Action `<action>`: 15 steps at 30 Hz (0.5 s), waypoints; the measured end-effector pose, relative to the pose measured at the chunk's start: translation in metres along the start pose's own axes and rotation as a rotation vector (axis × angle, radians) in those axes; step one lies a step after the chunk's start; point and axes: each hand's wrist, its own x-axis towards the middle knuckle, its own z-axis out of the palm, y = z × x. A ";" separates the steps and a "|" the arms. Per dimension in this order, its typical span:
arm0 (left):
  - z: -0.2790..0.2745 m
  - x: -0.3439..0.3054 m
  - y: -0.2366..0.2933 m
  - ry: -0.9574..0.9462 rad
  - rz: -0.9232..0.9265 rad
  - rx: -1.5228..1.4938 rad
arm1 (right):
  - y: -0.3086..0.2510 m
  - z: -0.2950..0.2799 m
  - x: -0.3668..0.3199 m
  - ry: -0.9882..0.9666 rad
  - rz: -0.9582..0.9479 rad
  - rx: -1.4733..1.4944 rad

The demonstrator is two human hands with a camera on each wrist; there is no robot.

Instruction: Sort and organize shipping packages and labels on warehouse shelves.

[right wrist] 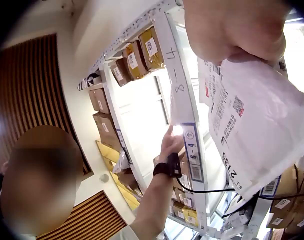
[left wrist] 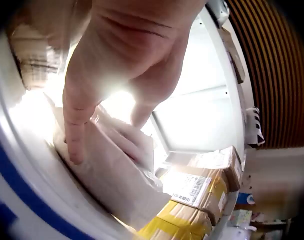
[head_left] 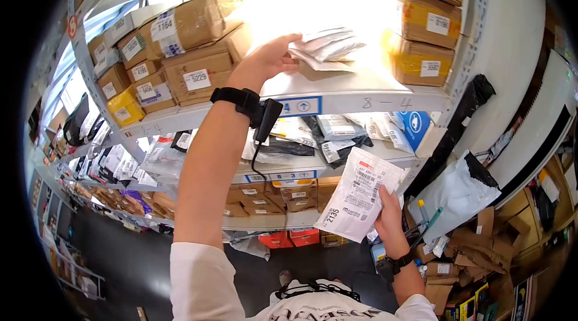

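Observation:
My left hand (head_left: 269, 59) reaches onto the upper shelf and grips the near end of a small pile of white mailers (head_left: 331, 44). In the left wrist view, a digit of the left hand (left wrist: 137, 55) lies along the front face of the white mailers (left wrist: 112, 170), and another is on their far side. Lower and to the right, my right hand (head_left: 390, 215) holds a white mailer (head_left: 361, 194) by its edge, thumb over the label, which reads 2135. The right wrist view shows the right hand (right wrist: 237, 30) above this mailer (right wrist: 257, 125).
Labelled cardboard boxes stand stacked at the left (head_left: 198, 56) and right (head_left: 427, 26) of the upper shelf (head_left: 337, 89). Mailers crowd the shelf below. A black cable (head_left: 257, 158) hangs from the left wrist device. A filled white bag (head_left: 451, 194) and flattened cardboard lie at the right.

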 end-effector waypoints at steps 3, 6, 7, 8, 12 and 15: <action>-0.013 -0.057 0.007 0.099 0.354 0.517 | 0.007 0.025 0.005 -0.045 0.026 -0.011; -0.048 -0.149 -0.022 -0.071 0.748 0.699 | 0.028 0.047 0.012 -0.085 0.088 0.039; -0.062 -0.164 -0.067 -0.161 0.925 0.723 | 0.036 0.060 0.015 -0.088 0.089 0.042; -0.060 -0.223 -0.091 -0.197 0.568 0.767 | 0.048 0.078 0.017 -0.143 0.158 0.104; -0.072 -0.240 -0.161 -0.229 0.269 0.486 | 0.078 0.123 0.014 -0.279 0.296 0.029; -0.095 -0.236 -0.194 -0.160 0.128 0.179 | 0.084 0.139 0.040 -0.410 0.057 -0.334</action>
